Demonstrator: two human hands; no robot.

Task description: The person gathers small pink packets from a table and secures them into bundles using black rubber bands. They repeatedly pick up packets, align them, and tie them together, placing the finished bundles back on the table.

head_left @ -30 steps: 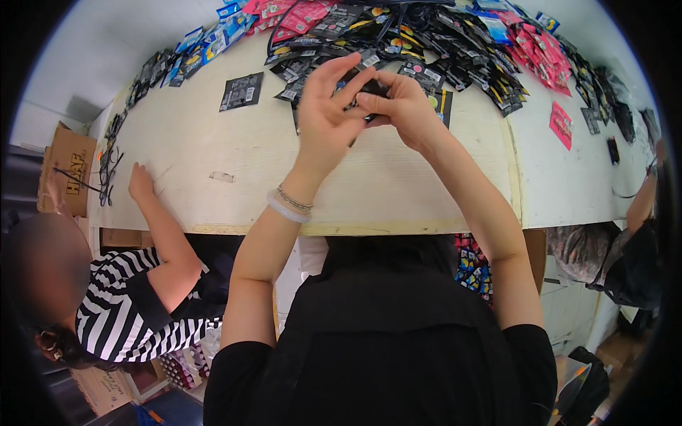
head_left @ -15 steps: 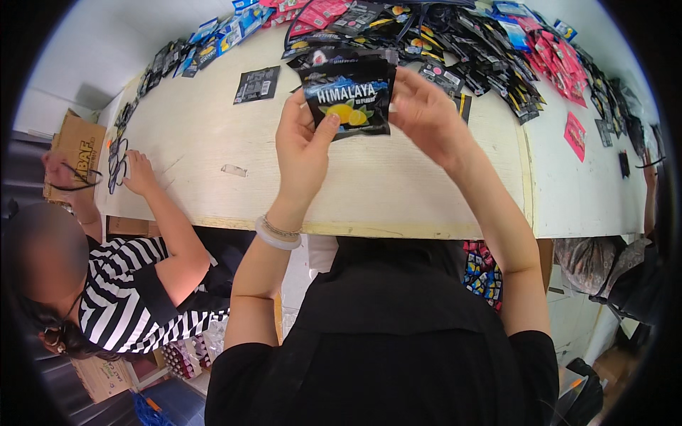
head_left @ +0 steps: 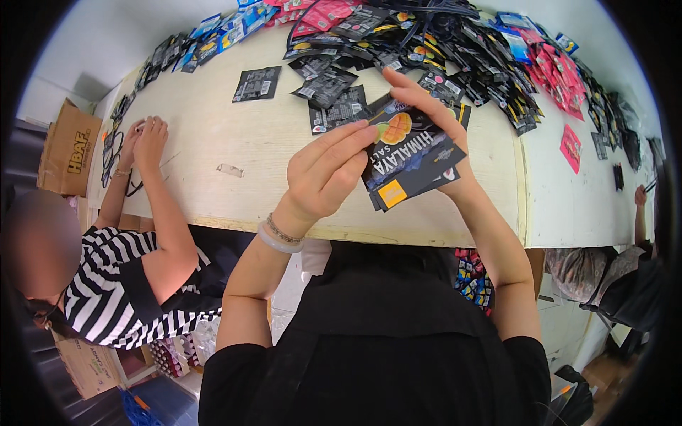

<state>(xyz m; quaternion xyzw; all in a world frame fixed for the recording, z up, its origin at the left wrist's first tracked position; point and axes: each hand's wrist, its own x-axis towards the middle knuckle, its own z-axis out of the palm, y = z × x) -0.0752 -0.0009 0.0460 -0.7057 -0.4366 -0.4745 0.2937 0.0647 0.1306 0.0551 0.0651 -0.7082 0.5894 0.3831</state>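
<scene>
A small bunch of black pouches (head_left: 415,160) is held tilted above the near half of the table; the top one shows a cut mango and an orange-yellow corner patch. Wrapped round their right side, my right hand (head_left: 442,119) is closed on them. My left hand (head_left: 323,174), with a pale bangle and a chain bracelet at the wrist, has its fingertips on their left edge; its thumb is hidden. Just beyond, several black pouches (head_left: 337,106) lie overlapping on the table. How many pouches I hold cannot be made out.
A large heap of black pouches (head_left: 490,67) lies at the back, with pink pouches (head_left: 554,74) right and blue pouches (head_left: 234,32) left. One black pouch (head_left: 256,84) lies apart. At the left, a person in a striped top (head_left: 131,291) rests hands on the table (head_left: 213,142).
The lemon-fronted pouch has left my hands, and mango-fronted pouches are in them, lower and turned. More black pouches lie beyond my hands. The co-worker's hands have come together.
</scene>
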